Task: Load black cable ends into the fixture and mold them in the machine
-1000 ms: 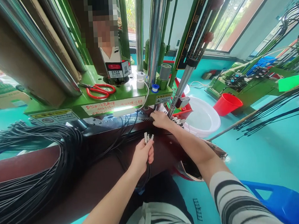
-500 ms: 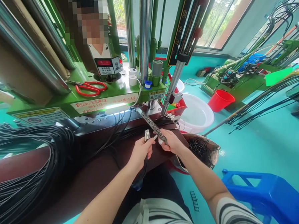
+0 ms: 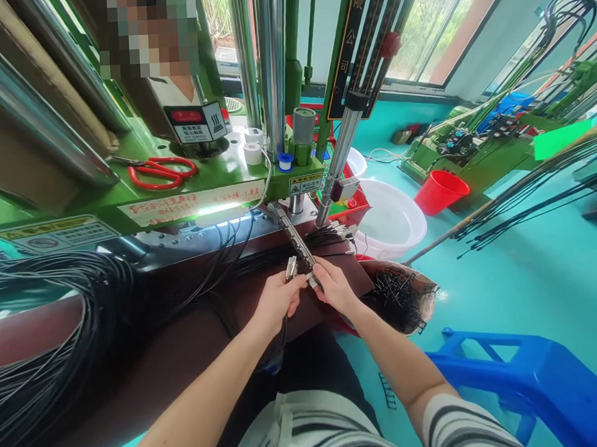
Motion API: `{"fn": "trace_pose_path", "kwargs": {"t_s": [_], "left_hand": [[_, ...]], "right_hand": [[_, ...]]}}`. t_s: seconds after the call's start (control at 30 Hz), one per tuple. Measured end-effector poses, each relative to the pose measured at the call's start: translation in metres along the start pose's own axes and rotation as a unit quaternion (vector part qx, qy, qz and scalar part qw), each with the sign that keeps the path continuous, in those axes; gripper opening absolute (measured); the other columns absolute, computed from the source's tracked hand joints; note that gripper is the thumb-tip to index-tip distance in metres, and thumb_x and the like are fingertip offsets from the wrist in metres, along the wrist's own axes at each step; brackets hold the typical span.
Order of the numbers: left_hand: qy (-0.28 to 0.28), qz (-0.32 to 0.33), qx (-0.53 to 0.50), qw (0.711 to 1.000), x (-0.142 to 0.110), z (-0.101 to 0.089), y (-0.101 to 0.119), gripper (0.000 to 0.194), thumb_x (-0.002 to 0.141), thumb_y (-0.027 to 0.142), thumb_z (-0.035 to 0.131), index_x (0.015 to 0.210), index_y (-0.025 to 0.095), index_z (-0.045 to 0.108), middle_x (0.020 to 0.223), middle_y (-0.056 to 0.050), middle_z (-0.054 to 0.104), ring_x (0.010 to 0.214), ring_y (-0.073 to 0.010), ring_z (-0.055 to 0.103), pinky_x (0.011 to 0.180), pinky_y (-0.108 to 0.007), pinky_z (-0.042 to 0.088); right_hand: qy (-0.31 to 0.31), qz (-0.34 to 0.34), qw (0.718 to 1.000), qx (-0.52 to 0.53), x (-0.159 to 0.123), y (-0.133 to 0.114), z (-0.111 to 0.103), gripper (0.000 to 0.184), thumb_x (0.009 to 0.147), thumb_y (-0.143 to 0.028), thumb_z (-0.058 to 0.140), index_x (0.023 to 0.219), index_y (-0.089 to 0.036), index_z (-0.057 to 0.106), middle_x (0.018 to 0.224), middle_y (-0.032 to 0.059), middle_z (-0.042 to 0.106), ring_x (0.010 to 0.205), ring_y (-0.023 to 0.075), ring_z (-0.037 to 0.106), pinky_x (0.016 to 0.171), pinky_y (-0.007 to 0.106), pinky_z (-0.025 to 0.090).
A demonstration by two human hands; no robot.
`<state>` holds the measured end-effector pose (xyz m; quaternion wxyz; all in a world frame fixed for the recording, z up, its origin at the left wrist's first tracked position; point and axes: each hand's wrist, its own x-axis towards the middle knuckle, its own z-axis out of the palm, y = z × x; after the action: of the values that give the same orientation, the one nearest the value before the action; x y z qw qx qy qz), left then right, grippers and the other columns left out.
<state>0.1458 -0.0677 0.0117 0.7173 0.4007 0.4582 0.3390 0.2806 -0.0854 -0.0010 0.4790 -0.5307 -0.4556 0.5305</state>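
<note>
My left hand (image 3: 277,299) is closed around black cables whose metal connector ends (image 3: 291,268) stick up above the thumb. Between thumb and fingertips it also pinches a small pale connector piece (image 3: 310,279), right beside the near end of a slotted metal bar (image 3: 294,237). That near end is in the grip of my right hand (image 3: 334,285). Away from me, the bar slants up to the metal bed of the green press (image 3: 210,175). Whether the pale piece touches the bar, I cannot tell.
Black cable bundles (image 3: 97,294) hang over the brown table (image 3: 186,376) at left. Red-handled scissors (image 3: 163,172) lie on the press. A bag of black scraps (image 3: 395,298), a white tub (image 3: 395,208) and a blue stool (image 3: 536,371) stand at right. A person is behind the press.
My right hand has shifted its hold at the bar's near end, and the bar lies at a steeper angle. The left hand stays close beside it. The whole view has shifted slightly.
</note>
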Motion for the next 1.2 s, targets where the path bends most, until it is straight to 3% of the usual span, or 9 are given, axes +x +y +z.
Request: {"fn": "trace_pose_path", "kwargs": {"t_s": [0.2,0.3,0.4,0.5,0.6,0.77,1.0,1.2], "left_hand": [[0.010,0.019,0.019,1.000,-0.002,0.002,-0.003,0.026,0.066,0.037,0.062,0.061,0.016,0.047,0.031,0.009,0.032,0.025,-0.0043,0.027,0.029,-0.018,0.018],[0.001,0.039,0.020,0.999,-0.004,-0.002,-0.003,0.027,0.069,0.040,0.060,0.065,0.014,0.050,0.035,0.008,0.037,0.030,-0.0051,0.033,0.032,-0.018,0.024],[0.025,0.059,-0.042,0.997,-0.007,-0.009,0.003,0.029,0.071,0.042,0.059,0.077,0.014,0.053,0.046,0.006,0.043,0.038,-0.0062,0.041,0.037,-0.019,0.033],[0.073,0.064,-0.114,0.989,-0.010,-0.013,0.009,0.027,0.073,0.042,0.057,0.085,0.020,0.046,0.047,0.010,0.035,0.036,-0.0046,0.033,0.034,-0.016,0.027],[0.056,0.022,-0.094,0.994,-0.010,-0.009,0.009,0.027,0.073,0.041,0.057,0.077,0.022,0.039,0.044,0.012,0.029,0.031,-0.0028,0.023,0.030,-0.014,0.018],[-0.013,-0.039,-0.040,0.998,-0.001,-0.003,0.002,0.032,0.063,0.039,0.066,0.065,0.018,0.042,0.038,0.012,0.027,0.029,-0.0012,0.020,0.029,-0.014,0.016],[-0.021,-0.055,-0.054,0.997,0.002,-0.007,0.006,0.033,0.058,0.039,0.070,0.061,0.017,0.045,0.034,0.012,0.028,0.027,-0.0020,0.022,0.028,-0.015,0.016],[0.016,-0.005,-0.050,0.999,0.002,-0.007,0.001,0.034,0.057,0.040,0.070,0.060,0.017,0.045,0.034,0.011,0.030,0.027,-0.0024,0.024,0.028,-0.016,0.018]], "right_hand": [[-0.016,-0.023,0.998,-0.060,-0.002,-0.004,0.002,0.042,0.085,-0.043,0.042,0.113,-0.014,0.053,0.047,-0.0074,0.041,0.031,0.0039,0.034,0.030,0.016,0.025],[-0.018,-0.019,0.999,-0.045,-0.002,-0.007,0.002,0.042,0.084,-0.043,0.043,0.114,-0.014,0.053,0.050,-0.0063,0.043,0.032,0.0034,0.034,0.029,0.016,0.024],[-0.008,0.005,1.000,-0.002,-0.001,-0.006,0.001,0.044,0.083,-0.042,0.045,0.117,-0.015,0.051,0.050,-0.0071,0.041,0.031,0.0032,0.033,0.028,0.016,0.022],[-0.005,0.015,0.999,0.033,0.001,-0.002,-0.001,0.047,0.083,-0.042,0.047,0.124,-0.017,0.046,0.048,-0.0085,0.038,0.031,0.0037,0.032,0.028,0.016,0.022],[-0.010,0.016,0.999,0.039,0.001,0.000,-0.003,0.048,0.083,-0.043,0.047,0.125,-0.018,0.045,0.047,-0.0082,0.039,0.031,0.0039,0.032,0.029,0.016,0.022],[-0.034,0.003,0.999,0.007,-0.002,-0.006,-0.002,0.046,0.083,-0.040,0.046,0.122,-0.017,0.049,0.051,-0.0058,0.044,0.032,0.0032,0.033,0.028,0.016,0.025],[-0.050,-0.015,0.998,-0.035,-0.003,-0.003,-0.003,0.051,0.085,-0.041,0.044,0.128,-0.015,0.045,0.051,-0.0058,0.044,0.034,0.0032,0.033,0.029,0.015,0.026],[-0.053,-0.041,0.992,-0.106,-0.003,0.002,-0.002,0.050,0.087,-0.040,0.042,0.129,-0.014,0.043,0.051,-0.0054,0.045,0.039,0.0044,0.036,0.035,0.016,0.031]]}}
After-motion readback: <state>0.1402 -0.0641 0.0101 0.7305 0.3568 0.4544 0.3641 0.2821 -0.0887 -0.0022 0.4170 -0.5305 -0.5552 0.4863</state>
